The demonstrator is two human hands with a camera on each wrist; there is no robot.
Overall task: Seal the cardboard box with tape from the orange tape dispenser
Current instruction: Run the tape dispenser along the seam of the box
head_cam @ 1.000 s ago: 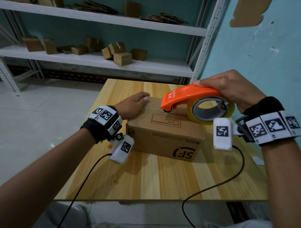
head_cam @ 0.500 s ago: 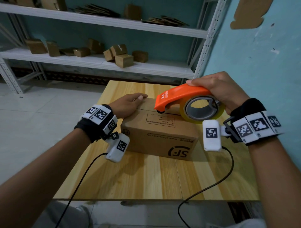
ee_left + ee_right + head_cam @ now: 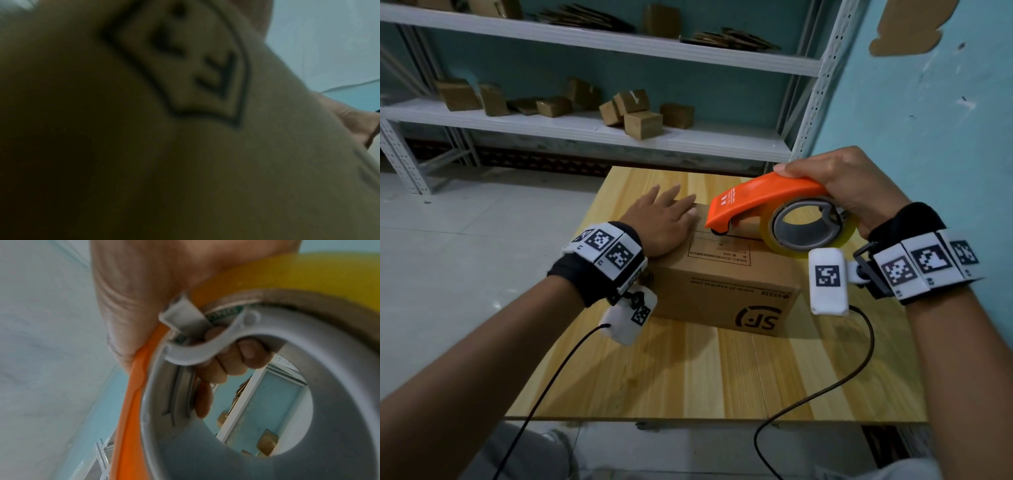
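A brown cardboard box point(image 3: 726, 284) with an SF logo sits on the wooden table point(image 3: 688, 377). My left hand point(image 3: 664, 219) lies flat on the box's top left part, fingers straight and spread. My right hand point(image 3: 839, 185) grips the orange tape dispenser point(image 3: 760, 198), which holds a yellowish tape roll point(image 3: 808, 229); its nose touches the box top near the far edge. In the right wrist view my fingers point(image 3: 232, 360) curl through the grey core of the dispenser point(image 3: 131, 402). The left wrist view is filled by the blurred box side point(image 3: 185, 146).
A white metal shelf rack point(image 3: 619, 133) with several small cardboard boxes stands behind the table. A blue wall point(image 3: 928, 102) runs close along the right. Two black cables point(image 3: 825, 390) trail over the table's near edge. Grey floor point(image 3: 465, 257) lies to the left.
My left hand's fingers have straightened and spread on the box top. The dispenser has moved a little left and down, so its nose now meets the box.
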